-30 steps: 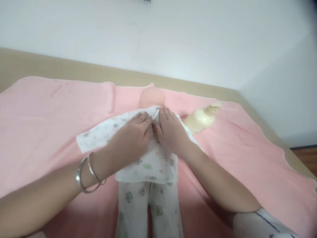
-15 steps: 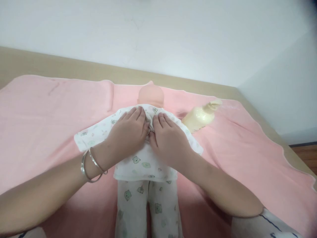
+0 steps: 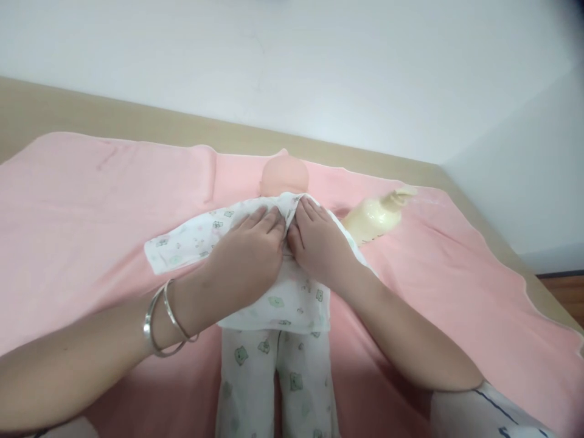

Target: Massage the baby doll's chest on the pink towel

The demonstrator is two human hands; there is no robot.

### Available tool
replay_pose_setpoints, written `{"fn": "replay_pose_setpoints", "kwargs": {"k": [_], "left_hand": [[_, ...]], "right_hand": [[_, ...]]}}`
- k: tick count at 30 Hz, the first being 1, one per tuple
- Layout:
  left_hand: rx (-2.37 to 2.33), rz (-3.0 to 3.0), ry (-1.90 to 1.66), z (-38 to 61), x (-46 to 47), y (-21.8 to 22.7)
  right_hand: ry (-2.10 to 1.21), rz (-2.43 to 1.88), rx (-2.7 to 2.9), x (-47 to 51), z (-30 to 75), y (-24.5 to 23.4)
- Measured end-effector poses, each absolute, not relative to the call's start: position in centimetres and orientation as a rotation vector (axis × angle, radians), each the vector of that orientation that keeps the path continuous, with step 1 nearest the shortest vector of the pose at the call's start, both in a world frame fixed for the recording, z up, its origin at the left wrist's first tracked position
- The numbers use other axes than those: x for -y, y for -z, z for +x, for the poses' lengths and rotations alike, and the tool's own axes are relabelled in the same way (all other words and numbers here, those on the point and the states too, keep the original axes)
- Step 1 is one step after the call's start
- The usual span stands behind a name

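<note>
A baby doll (image 3: pixel 283 175) lies on its back on a pink towel (image 3: pixel 91 201), head away from me, dressed in a white printed top (image 3: pixel 292 298) and matching trousers (image 3: pixel 278 377). My left hand (image 3: pixel 249 258), with two silver bangles on the wrist, rests on the doll's chest, fingers together and bent onto the cloth. My right hand (image 3: pixel 319 243) lies beside it, touching it at the middle of the top near the neckline. Both hands press or pinch the front edges of the top; the fingertips are partly hidden.
A cream pump bottle (image 3: pixel 376 214) lies on its side on the towel, just right of my right hand. The towel covers a beige wooden surface (image 3: pixel 137 125) against a white wall. At the far right the surface ends with wooden floor (image 3: pixel 563 292) beyond.
Both hands shifted slightly up the doll's chest toward the neckline, staying together on the top. The view moved a little; the doll and bottle stayed where they were.
</note>
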State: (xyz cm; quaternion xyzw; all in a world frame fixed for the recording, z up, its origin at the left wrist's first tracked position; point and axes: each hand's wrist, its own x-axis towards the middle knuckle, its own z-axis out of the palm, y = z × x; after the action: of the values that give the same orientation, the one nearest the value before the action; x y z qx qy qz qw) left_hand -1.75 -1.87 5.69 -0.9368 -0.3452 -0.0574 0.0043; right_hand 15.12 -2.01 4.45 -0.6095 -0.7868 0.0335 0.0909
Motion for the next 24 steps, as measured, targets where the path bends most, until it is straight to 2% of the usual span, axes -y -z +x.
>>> {"fn": "replay_pose_setpoints", "kwargs": {"k": [6, 13, 24], "left_hand": [[1.182, -3.029, 0.476, -2.0, 0.5, -5.2], [1.325, -2.994, 0.621, -1.5, 0.0, -3.6], [1.526, -2.843, 0.752, -0.6, 0.6, -2.6]], "right_hand": [[0.062, -1.781, 2.362, 4.6, 14.0, -5.5], [0.168, -1.766, 2.339, 5.6, 13.3, -5.0], [-0.064, -1.716, 2.28, 2.7, 14.8, -4.8]]}}
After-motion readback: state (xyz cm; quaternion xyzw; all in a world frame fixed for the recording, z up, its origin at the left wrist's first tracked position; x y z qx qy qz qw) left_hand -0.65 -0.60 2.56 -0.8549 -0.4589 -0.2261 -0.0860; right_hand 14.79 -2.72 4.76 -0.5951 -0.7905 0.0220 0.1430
